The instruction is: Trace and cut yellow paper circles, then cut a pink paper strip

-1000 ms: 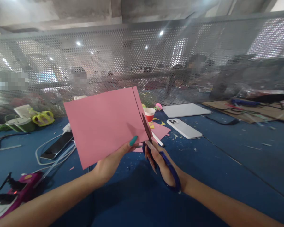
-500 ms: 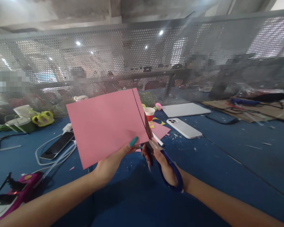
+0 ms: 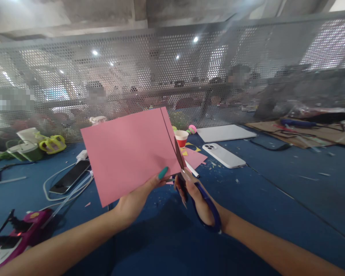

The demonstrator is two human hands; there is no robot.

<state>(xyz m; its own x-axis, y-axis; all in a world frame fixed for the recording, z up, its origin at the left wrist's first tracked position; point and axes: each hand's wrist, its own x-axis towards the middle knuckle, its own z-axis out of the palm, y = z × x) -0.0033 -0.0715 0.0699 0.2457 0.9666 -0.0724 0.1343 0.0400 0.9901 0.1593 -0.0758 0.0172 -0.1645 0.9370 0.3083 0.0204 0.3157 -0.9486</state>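
Observation:
My left hand (image 3: 139, 201) pinches the lower edge of a pink paper sheet (image 3: 132, 153), its thumb on the front face and the fingers mostly behind. A dark line runs down near the sheet's right edge. My right hand (image 3: 197, 195) is closed round the blue handles of a pair of scissors (image 3: 217, 218), thumb through one loop. The scissor blades point up and away along the sheet's right side, close to the dark line; part of them is hidden by the paper. Behind the blades a pink paper piece (image 3: 196, 157) lies on the table.
On the blue table (image 3: 264, 214) lie a white phone (image 3: 223, 155), a silver laptop (image 3: 227, 133) and a red-and-white paper cup (image 3: 181, 138). A black phone (image 3: 70, 177) with a white cable and a purple power strip (image 3: 31, 226) sit at left. A perforated metal screen (image 3: 149, 73) stands behind.
The scissors and my right hand have shifted very slightly, with the blade still at the sheet's right edge. The sheet's left side has dipped a little.

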